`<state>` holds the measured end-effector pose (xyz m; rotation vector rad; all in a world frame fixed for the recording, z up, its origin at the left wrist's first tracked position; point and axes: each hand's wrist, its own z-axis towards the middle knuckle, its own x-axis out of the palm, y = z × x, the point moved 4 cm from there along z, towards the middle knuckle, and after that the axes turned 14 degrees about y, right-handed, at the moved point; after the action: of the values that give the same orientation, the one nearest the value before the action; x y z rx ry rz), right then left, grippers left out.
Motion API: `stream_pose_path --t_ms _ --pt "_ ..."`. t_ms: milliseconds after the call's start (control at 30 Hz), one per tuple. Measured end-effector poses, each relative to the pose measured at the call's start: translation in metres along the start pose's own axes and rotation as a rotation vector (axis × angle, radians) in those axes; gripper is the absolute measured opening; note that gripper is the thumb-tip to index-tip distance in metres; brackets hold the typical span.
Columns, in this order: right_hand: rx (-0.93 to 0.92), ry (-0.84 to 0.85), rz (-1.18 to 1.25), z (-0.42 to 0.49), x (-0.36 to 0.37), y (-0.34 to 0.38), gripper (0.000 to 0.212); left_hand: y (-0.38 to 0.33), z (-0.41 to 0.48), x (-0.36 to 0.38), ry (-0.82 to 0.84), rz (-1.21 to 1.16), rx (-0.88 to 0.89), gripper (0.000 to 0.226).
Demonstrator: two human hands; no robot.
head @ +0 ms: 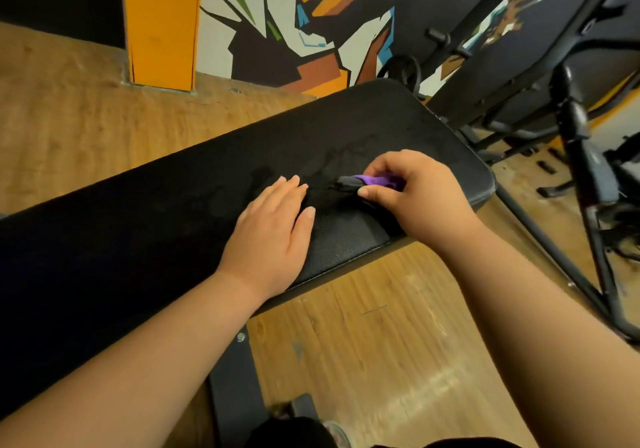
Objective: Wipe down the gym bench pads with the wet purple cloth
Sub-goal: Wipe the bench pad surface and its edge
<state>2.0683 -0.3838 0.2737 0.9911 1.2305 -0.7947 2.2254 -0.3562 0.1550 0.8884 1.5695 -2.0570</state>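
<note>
A long black bench pad [173, 212] runs from the lower left to the upper right across the view. Damp streaks darken its surface near the far end. My right hand [412, 193] grips a bunched purple cloth [377, 181] against the pad near its right end; most of the cloth is hidden under the fingers. My left hand [273, 233] rests flat on the pad just left of the cloth, fingers straight and together.
A black metal bench frame [588, 205] and another dark padded seat [540, 67] stand close on the right. An orange pillar [161, 22] and a painted wall lie beyond the pad. Wooden floor [381, 343] shows below the pad's near edge.
</note>
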Motion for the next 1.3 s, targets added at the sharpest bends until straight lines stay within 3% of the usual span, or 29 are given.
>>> stream_pose_path --t_ms 100,200,300,500,667,900,1033,1200,1300 --pt "-0.105 0.037 -0.176 -0.002 0.008 0.004 0.014 -0.001 -0.001 0.0 -0.008 0.016 -0.006 0.063" --pt "-0.032 -0.07 -0.272 -0.003 -0.002 -0.01 0.014 -0.001 -0.002 0.0 -0.003 0.04 -0.008 0.058" --pt "0.076 -0.213 -0.171 -0.007 -0.014 -0.022 0.013 -0.005 -0.004 0.0 0.032 0.088 0.0 0.057" --pt "-0.057 -0.191 -0.214 -0.022 -0.013 -0.021 0.01 -0.041 0.005 -0.004 0.025 0.182 0.114 0.055" --pt "0.197 -0.367 -0.081 -0.023 -0.049 -0.061 0.018 -0.069 0.037 0.008 0.066 0.112 0.118 0.054" --pt "0.137 -0.322 -0.038 -0.028 -0.045 -0.065 0.014 -0.068 0.045 0.013 0.089 0.11 0.099 0.054" --pt "0.202 -0.398 -0.017 -0.024 -0.048 -0.071 0.015 -0.069 0.044 0.014 0.09 0.128 0.095 0.055" --pt "0.064 -0.381 -0.038 -0.037 -0.025 -0.058 0.01 -0.068 0.043 0.014 0.084 0.116 0.095 0.054" --pt "0.106 -0.421 -0.027 -0.031 -0.036 -0.065 0.014 -0.068 0.043 0.014 0.08 0.118 0.1 0.054"
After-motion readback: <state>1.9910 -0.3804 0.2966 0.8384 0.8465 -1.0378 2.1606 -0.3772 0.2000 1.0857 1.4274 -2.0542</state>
